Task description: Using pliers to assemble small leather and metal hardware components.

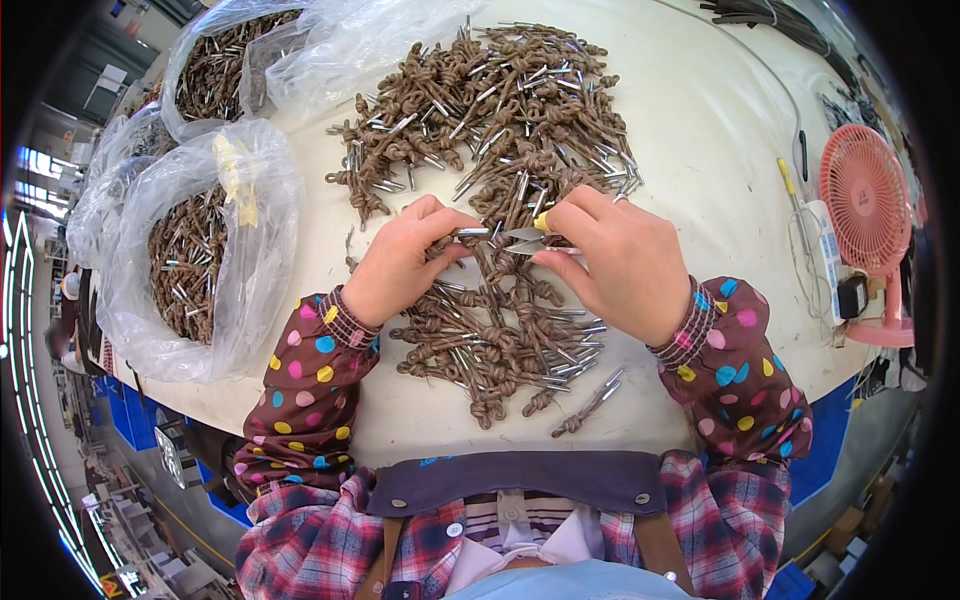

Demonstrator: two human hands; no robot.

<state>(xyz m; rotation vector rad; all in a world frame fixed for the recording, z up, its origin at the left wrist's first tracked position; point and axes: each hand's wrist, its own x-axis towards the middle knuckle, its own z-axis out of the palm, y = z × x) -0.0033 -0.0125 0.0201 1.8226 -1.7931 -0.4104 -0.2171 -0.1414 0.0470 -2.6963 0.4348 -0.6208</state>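
Observation:
My left hand is closed, pinching a knotted brown cord whose silvery metal tips point right. In my right hand are small snips with pale blades and a bit of yellow at the grip. The blades lie just right of the cord's metal tips; I cannot tell whether they touch. Beneath and nearer than both hands lies a heap of similar knotted cords. A single cord sits apart at its lower right. Beyond the hands spreads a larger pile of knotted cords.
Clear plastic bags filled with more cords stand on the left of the pale table. At the right are a pink fan, a white power strip with cables, and a yellow-handled tool. Dark strips lie at the far right.

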